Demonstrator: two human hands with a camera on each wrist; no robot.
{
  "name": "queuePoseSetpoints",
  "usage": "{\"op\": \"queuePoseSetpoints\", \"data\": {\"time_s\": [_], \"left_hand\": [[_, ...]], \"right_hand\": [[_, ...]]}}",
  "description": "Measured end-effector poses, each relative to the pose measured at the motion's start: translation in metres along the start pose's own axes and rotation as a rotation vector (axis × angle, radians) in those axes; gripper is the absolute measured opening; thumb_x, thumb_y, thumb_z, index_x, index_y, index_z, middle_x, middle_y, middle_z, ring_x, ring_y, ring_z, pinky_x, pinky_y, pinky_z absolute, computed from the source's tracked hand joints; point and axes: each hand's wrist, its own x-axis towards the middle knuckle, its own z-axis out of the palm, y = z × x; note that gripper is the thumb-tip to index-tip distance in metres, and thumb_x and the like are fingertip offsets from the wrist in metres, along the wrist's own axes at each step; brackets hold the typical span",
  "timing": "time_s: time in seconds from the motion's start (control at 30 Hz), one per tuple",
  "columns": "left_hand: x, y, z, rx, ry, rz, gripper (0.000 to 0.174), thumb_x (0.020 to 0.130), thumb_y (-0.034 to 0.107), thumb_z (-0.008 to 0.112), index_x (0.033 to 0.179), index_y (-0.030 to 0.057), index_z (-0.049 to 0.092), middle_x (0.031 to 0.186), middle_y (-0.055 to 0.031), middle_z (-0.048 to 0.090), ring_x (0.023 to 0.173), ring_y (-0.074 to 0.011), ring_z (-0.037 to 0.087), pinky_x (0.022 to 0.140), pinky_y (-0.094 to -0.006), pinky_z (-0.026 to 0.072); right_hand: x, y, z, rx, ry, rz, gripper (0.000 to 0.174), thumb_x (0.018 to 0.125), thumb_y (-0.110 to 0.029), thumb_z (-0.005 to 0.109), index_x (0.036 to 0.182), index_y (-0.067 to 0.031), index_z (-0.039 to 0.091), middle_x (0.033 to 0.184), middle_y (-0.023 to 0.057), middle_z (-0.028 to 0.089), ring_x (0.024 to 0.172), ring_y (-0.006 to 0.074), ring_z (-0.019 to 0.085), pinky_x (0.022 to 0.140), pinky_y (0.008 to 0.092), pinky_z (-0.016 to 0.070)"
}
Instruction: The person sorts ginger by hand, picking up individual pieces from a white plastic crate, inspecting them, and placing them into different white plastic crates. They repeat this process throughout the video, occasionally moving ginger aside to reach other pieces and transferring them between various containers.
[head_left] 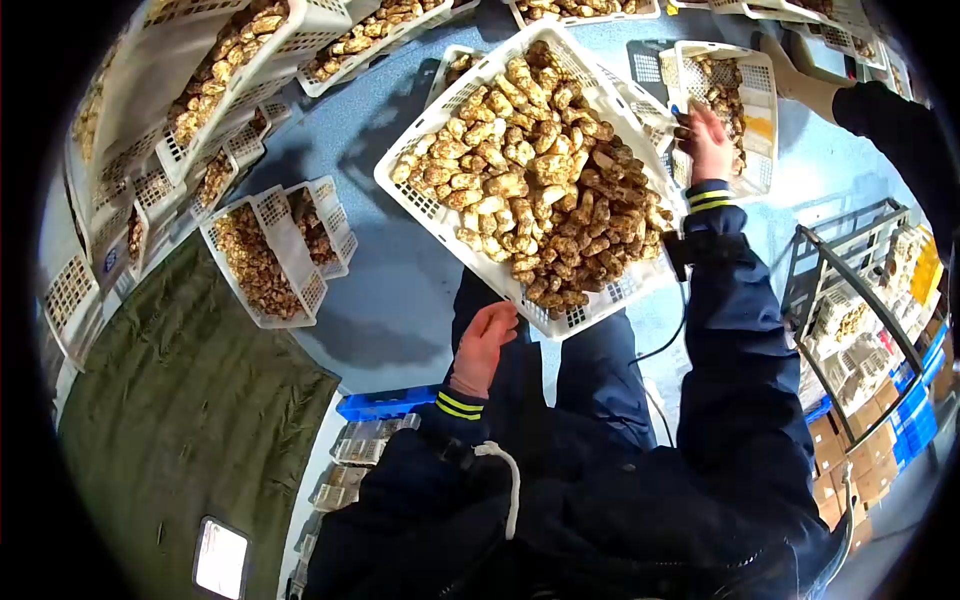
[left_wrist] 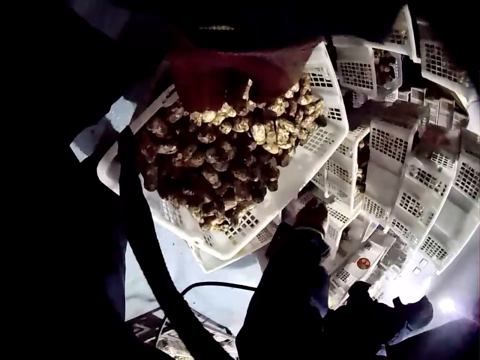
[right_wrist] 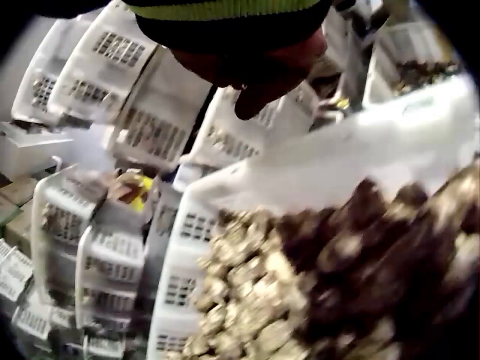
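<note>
A large white plastic basket (head_left: pixel 420 205) heaped with knobbly mushrooms (head_left: pixel 540 165), cream on one side and dark brown on the other, stands tilted in front of my body in the head view. My left hand (head_left: pixel 483 350) is at its near corner, fingers loosely bent and overlapping the rim. Beyond the right side of the basket, my right hand (head_left: pixel 710 145) hangs with its fingers downward over another white crate (head_left: pixel 760 165) of mushrooms. A dark patch and a bit of blue show by its fingertips. In the right wrist view this hand (right_wrist: pixel 255 75) is in shadow, with no held thing visible.
More mushroom crates (head_left: pixel 265 215) stand at the left, with stacks of crates (head_left: pixel 130 160) behind. A dark green padded cover (head_left: pixel 190 390) lies at lower left, with a lit screen (head_left: pixel 221 560). A metal-framed cart (head_left: pixel 850 300) stands right. Another person's arm (head_left: pixel 895 120) reaches in.
</note>
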Motion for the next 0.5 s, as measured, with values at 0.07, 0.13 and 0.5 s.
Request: {"op": "queuePoseSetpoints", "data": {"time_s": [0.07,0.13,0.5], "left_hand": [[-0.002,-0.001,-0.006,-0.016,0.007,-0.001,0.032,0.088,0.026,0.048,0.11,0.0029,0.05,0.105,-0.0087,0.055,0.096,-0.0186,0.052,0.082,-0.031,0.0421],[-0.001,-0.001,-0.013,-0.056,-0.009,0.032,0.032,0.087,0.026,0.049,0.11,0.0033,0.05,0.105,-0.0084,0.055,0.095,-0.0182,0.053,0.081,-0.0308,0.0426],[-0.007,0.006,-0.061,-0.227,0.03,0.076,0.028,0.088,0.019,0.046,0.11,0.0023,0.049,0.107,-0.009,0.054,0.096,-0.0181,0.053,0.082,-0.0306,0.0436]], "right_hand": [[-0.025,0.006,0.081,-0.421,-0.325,-0.339,0.026,0.08,-0.017,0.056,0.105,-0.0092,0.058,0.092,0.0048,0.063,0.077,0.0112,0.06,0.067,0.0243,0.0482],[-0.032,0.027,0.151,-0.889,-0.33,-0.498,0.03,0.075,-0.033,0.059,0.1,-0.0172,0.059,0.086,0.0043,0.062,0.074,0.0207,0.06,0.068,0.0319,0.0473],[-0.056,0.033,0.132,-0.12,-0.341,0.128,0.016,0.08,-0.011,0.053,0.089,-0.0003,0.06,0.078,0.0028,0.058,0.068,0.0132,0.055,0.064,0.0256,0.045]]}}
